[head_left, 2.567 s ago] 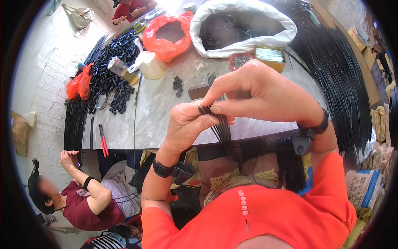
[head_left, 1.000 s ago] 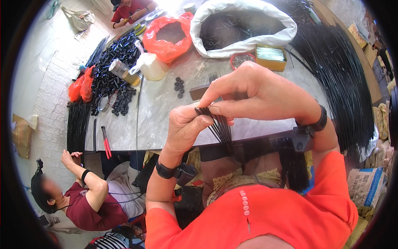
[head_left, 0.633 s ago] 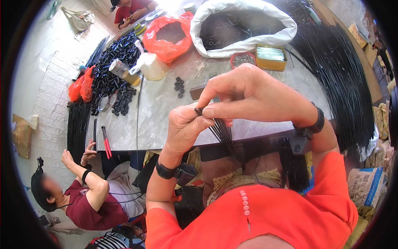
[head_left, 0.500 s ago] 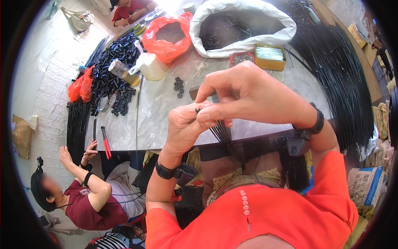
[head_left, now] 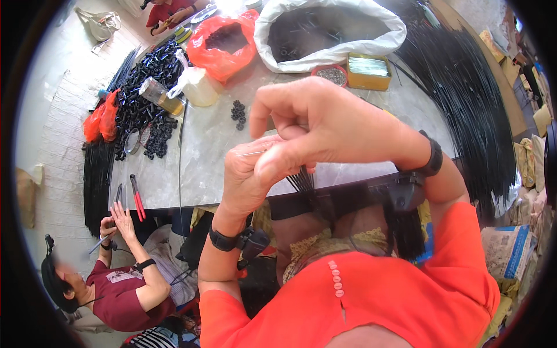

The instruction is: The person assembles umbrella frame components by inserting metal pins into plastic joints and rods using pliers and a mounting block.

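Note:
My left hand (head_left: pixel 243 180) is closed above the near table edge, at the bundle of thin black rods (head_left: pixel 300 182) that fans out beneath both hands. Close over it curls my right hand (head_left: pixel 331 122), its thumb pressed against the left hand's fingers and its index finger bent above. A fine pale wire (head_left: pixel 249 153) sticks out leftward where the hands meet. My right hand hides the fingertips and whatever small piece lies between them.
Small black parts (head_left: pixel 238 115) lie in a cluster beyond my hands. Behind are a red plastic bag (head_left: pixel 200 61), a white sack (head_left: pixel 400 32), a yellow box (head_left: pixel 362 79) and a round dish (head_left: pixel 329 74). Long black rods (head_left: pixel 464 81) cover the right. Red-handled pliers (head_left: pixel 138 200) lie near a co-worker (head_left: pixel 125 290).
The view has shifted slightly. My right index finger has lifted away from the left hand, and more of the wire shows. The co-worker's hands have come together around a thin rod.

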{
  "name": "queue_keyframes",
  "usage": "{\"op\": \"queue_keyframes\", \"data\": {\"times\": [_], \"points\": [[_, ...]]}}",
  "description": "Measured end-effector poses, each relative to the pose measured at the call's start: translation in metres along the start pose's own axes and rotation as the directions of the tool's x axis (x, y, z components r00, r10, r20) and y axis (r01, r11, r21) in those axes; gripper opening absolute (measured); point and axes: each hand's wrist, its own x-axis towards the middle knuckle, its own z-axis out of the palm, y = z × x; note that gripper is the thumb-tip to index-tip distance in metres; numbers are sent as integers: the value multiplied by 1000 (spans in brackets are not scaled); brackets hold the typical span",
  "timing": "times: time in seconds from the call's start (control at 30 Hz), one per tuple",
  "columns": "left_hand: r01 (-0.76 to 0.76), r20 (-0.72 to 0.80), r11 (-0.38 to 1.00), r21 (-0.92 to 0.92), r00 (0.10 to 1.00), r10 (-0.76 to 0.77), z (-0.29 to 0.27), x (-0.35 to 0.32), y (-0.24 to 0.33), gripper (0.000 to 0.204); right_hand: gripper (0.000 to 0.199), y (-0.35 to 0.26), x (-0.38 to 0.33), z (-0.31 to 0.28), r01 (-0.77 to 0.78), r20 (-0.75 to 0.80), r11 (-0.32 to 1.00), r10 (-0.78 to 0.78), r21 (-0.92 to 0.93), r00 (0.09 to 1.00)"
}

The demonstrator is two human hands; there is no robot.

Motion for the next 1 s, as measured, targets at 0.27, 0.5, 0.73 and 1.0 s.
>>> {"op": "queue_keyframes", "data": {"times": [0.27,0.5,0.73,1.0], "points": [[-5,49,1000,7,999,5,-3,2,2,41,23,108,5,1,-35,-228,970,-21,-242,973],[-14,112,1000,2,994,14,-3,-3,6,37,32,185,-11,55,194,33,607,-267,-771,963],[37,339,998,-45,941,-20,6,-21,-17,40,35,197,4,60,238,3,520,-412,-820,911],[-418,434,739,528,881,188,7,-41,-102,25,36,195,5,60,230,22,526,-371,-819,928]]}}
